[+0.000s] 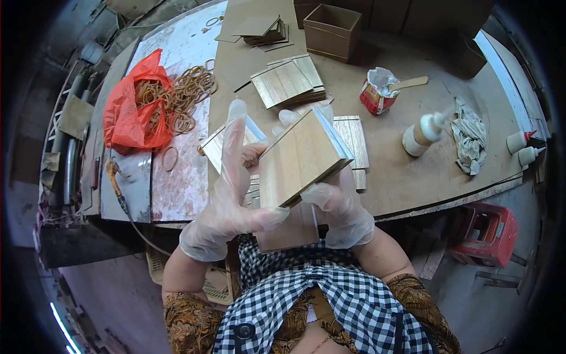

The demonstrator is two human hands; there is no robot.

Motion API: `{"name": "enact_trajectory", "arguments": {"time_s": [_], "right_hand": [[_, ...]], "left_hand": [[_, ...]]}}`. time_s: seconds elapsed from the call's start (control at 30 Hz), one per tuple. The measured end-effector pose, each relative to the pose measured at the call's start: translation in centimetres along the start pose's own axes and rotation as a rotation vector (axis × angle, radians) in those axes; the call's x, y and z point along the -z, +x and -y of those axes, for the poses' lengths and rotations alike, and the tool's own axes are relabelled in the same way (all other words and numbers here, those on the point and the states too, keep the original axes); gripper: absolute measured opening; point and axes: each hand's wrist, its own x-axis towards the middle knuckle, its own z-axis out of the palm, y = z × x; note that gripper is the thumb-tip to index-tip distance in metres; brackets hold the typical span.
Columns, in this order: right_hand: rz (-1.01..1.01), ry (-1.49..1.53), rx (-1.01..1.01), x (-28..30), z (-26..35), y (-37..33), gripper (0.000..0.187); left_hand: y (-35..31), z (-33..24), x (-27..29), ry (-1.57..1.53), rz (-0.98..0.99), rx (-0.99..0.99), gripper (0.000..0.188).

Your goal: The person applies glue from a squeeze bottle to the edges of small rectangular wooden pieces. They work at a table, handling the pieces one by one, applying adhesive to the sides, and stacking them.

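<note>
A small stack of light-brown wooden panels (300,159), with pale bluish-white edges on its right side, is held tilted above the table edge. My gloved right hand (345,206) grips it from the right, its thumb at the lower edge and its fingertips showing behind the top. My left hand (227,189), in a clear glove too, is beside the stack's left edge with index finger and thumb spread wide. Its thumb lies by the lower left corner; whether it touches cannot be told. Another wooden panel (289,232) shows below the stack, near my lap.
Stacked panels (283,82) lie beyond my hands, with grooved panels (352,141) nearer. Left is a red plastic bag (127,121) spilling rubber bands (191,88). Right are a red tub (376,103) with a wooden stick, a glue bottle (418,138) and a rag (469,138). A brown box (333,35) stands behind.
</note>
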Motion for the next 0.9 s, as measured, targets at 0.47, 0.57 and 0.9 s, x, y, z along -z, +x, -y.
{"name": "enact_trajectory", "arguments": {"time_s": [0.47, 0.57, 0.9], "right_hand": [[-0.028, 0.097, 0.043, 0.7, 0.6, 5.1, 0.086], [-0.166, 0.211, -0.063, 2.4, 0.7, 5.9, 0.058], [-0.281, 0.107, -0.186, 4.1, 2.0, 7.2, 0.027]], "left_hand": [[12.9, 3.2, 6.0, 0.634, -0.284, -0.135, 0.123], [15.4, 4.0, 5.4, 0.424, -0.303, -0.087, 0.122], [11.8, 2.8, 5.2, 0.211, -0.337, -0.061, 0.121]]}}
